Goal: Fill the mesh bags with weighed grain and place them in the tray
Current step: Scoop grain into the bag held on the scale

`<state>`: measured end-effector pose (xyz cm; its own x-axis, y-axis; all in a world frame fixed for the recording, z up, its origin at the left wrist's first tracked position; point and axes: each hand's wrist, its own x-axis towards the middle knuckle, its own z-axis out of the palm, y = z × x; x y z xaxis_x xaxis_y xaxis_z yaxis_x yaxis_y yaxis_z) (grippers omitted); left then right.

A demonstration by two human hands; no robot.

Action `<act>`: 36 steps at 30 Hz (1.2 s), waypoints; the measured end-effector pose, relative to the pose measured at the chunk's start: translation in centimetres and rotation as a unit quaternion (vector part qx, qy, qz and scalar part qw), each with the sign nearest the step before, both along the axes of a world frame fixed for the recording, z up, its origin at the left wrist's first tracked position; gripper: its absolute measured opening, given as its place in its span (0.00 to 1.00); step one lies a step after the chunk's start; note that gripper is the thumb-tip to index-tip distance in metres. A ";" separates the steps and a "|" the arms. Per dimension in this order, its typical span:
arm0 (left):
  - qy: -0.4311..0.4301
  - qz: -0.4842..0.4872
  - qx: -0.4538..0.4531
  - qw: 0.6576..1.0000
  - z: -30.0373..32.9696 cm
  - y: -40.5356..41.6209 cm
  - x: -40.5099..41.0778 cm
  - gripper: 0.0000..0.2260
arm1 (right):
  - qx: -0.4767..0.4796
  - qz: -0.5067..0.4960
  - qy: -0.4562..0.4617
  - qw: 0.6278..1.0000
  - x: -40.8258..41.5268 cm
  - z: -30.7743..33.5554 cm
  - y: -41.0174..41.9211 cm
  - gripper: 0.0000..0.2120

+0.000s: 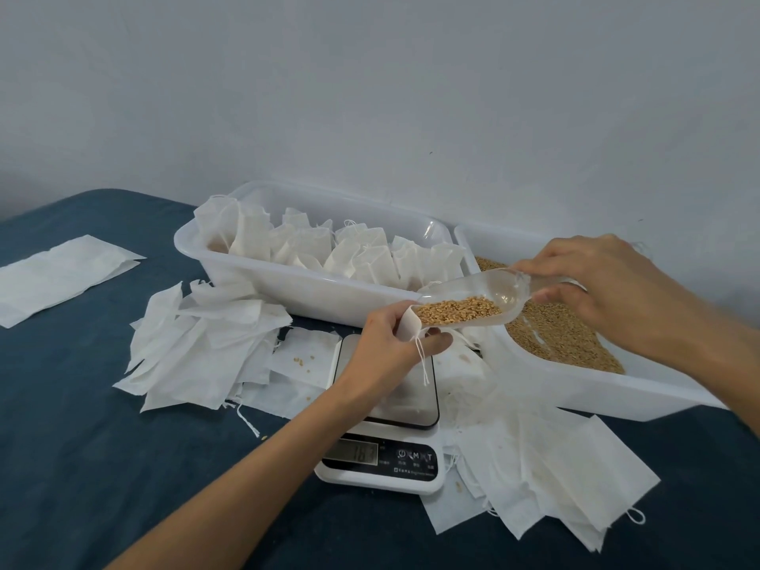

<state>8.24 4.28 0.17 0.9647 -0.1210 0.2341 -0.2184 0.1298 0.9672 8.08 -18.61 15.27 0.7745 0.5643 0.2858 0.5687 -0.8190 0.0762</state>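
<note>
Left hand: The left hand point(384, 343) pinched the top of a small white mesh bag point(409, 327) and held it over the scale point(386, 425). A thin string hung down from the bag.
Right hand: The right hand point(596, 285) had its fingers curled round the handle of a clear scoop point(473, 300).
Scoop: It had yellow-brown grain point(456, 311) inside, and its front tip touched the open top of the bag.
Grain tub: A white tub point(584, 388) on the right held more of the same grain.
Tray: The white tray point(255, 277) at the back held many filled bags point(349, 250) standing side by side.
Empty bags: Flat ones lay in a pile point(197, 343) left of the scale, and more point(555, 479) lay to its right.
Table: A dark blue cloth point(82, 446) covered it.
</note>
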 end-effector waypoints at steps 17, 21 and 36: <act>0.000 0.008 0.006 1.000 -0.1 0.0 0.2 0.08 | 0.005 -0.001 -0.001 1.000 0.0 0.0 0.1 0.17; -0.001 0.007 0.007 1.000 -0.1 0.0 0.1 0.09 | 0.004 -0.002 0.002 1.000 0.0 0.1 0.1 0.17; 0.002 0.005 0.003 1.000 0.1 0.0 0.0 0.08 | 0.006 0.000 0.003 1.000 -0.2 0.4 0.4 0.17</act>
